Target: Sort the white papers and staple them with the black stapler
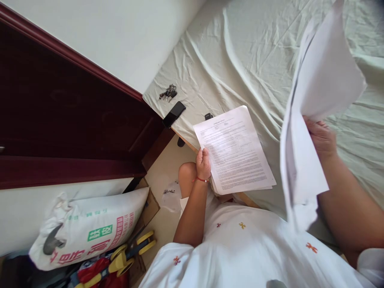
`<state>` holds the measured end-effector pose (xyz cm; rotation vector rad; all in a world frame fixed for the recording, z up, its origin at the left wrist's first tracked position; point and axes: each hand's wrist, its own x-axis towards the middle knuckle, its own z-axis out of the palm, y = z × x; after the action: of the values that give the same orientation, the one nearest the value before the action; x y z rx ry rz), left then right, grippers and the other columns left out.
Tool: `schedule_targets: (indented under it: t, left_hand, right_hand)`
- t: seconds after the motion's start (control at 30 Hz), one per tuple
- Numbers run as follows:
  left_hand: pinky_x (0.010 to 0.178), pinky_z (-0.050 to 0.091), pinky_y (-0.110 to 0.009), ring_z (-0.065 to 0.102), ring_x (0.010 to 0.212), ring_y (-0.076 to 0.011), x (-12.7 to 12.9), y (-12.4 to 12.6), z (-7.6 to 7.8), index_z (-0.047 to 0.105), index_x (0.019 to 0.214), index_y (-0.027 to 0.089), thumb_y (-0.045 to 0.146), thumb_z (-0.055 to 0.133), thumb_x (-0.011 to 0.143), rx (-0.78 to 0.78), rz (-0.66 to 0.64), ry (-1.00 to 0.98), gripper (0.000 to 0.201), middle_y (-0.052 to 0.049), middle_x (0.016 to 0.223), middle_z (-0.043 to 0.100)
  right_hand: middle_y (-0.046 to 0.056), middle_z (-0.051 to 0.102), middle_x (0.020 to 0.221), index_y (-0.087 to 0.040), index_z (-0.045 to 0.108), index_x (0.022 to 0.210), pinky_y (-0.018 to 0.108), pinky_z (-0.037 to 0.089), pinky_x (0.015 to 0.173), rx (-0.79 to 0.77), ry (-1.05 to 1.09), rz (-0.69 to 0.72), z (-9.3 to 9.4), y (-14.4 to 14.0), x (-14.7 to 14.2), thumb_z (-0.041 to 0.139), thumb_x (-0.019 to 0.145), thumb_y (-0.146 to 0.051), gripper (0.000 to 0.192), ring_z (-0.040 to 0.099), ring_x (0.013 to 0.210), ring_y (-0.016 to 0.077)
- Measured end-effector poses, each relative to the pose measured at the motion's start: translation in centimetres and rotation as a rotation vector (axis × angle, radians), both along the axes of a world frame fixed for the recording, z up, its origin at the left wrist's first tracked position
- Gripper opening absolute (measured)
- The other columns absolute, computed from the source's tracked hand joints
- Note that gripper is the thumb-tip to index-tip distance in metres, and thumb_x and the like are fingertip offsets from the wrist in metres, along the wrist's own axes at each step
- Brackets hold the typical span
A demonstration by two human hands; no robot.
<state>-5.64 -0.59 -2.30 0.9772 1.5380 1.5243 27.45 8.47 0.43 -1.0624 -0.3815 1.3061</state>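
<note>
My left hand (203, 164), with a red string bracelet at the wrist, grips the left edge of a small stack of printed sheets (237, 154). The thumb lies on top, and the page is covered in fine text under a heading. On the right, my right hand (322, 136) is closed around a thicker bundle of white papers (325, 76), raised and bent open so its leaves fan apart. Part of its fingers is hidden behind the paper. The two lots of paper are apart from each other.
A bed with a wrinkled pale sheet (210, 76) fills the upper right. On its corner lie a bunch of keys (169, 93), a black phone (174, 114) and a small dark object (209, 116). A dark red door (66, 100), a white printed sack (99, 224) and a yellow-and-black device (121, 258) are at left.
</note>
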Motion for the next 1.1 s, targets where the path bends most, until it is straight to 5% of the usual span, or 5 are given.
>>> schedule_targets:
  t: [0.13, 0.3, 0.57, 0.77, 1.1]
  left_hand:
    - [0.105, 0.054, -0.038, 0.071, 0.115, -0.0240, -0.3, 0.0, 0.0, 0.072, 0.117, 0.023, 0.059, 0.074, 0.090, -0.013, -0.099, -0.014, 0.046, -0.009, 0.122, 0.077]
    - [0.103, 0.055, -0.038, 0.072, 0.110, -0.0230, -0.4, -0.2, 0.7, 0.071, 0.116, 0.022, 0.049, 0.085, 0.082, -0.074, -0.140, -0.010, 0.046, -0.008, 0.120, 0.077]
    - [0.101, 0.058, -0.043, 0.073, 0.114, -0.0293, 1.2, 0.1, 3.4, 0.079, 0.105, 0.022, 0.055, 0.091, 0.071, -0.172, -0.206, -0.236, 0.048, -0.009, 0.107, 0.081]
    - [0.100, 0.058, -0.040, 0.074, 0.113, -0.0279, 1.7, 0.6, 1.9, 0.081, 0.101, 0.021, 0.058, 0.086, 0.077, -0.163, -0.216, -0.226, 0.044, -0.006, 0.104, 0.082]
    - [0.085, 0.056, -0.031, 0.073, 0.093, -0.0217, 1.3, 0.3, 1.4, 0.075, 0.093, 0.021, 0.058, 0.084, 0.079, -0.195, -0.171, -0.204, 0.041, -0.002, 0.091, 0.077]
  right_hand:
    - [0.007, 0.081, 0.087, -0.015, 0.080, 0.088, 0.041, 0.067, 0.088, -0.021, 0.044, -0.020, 0.9, -0.1, -0.7, 0.087, 0.059, -0.018, 0.030, 0.079, 0.088, 0.0291]
    - [0.010, 0.081, 0.089, -0.015, 0.080, 0.086, 0.044, 0.064, 0.093, -0.017, 0.025, -0.007, 0.9, 0.1, -1.0, 0.090, 0.056, -0.019, 0.033, 0.077, 0.100, 0.0336]
    - [0.003, 0.082, 0.091, -0.023, 0.081, 0.091, 0.041, 0.064, 0.079, 0.053, -0.170, 0.093, -0.3, -0.9, -1.4, 0.095, 0.064, -0.030, 0.030, 0.075, 0.078, 0.0239]
    - [0.000, 0.080, 0.092, -0.025, 0.080, 0.099, 0.028, 0.055, 0.065, 0.086, -0.327, 0.277, -1.3, -1.3, -1.5, 0.088, 0.077, -0.031, 0.024, 0.066, 0.072, 0.0153]
    - [0.000, 0.078, 0.091, -0.024, 0.079, 0.101, 0.026, 0.052, 0.061, 0.051, -0.507, 0.332, -1.5, -1.3, -1.1, 0.084, 0.080, -0.035, 0.024, 0.063, 0.074, 0.0168]
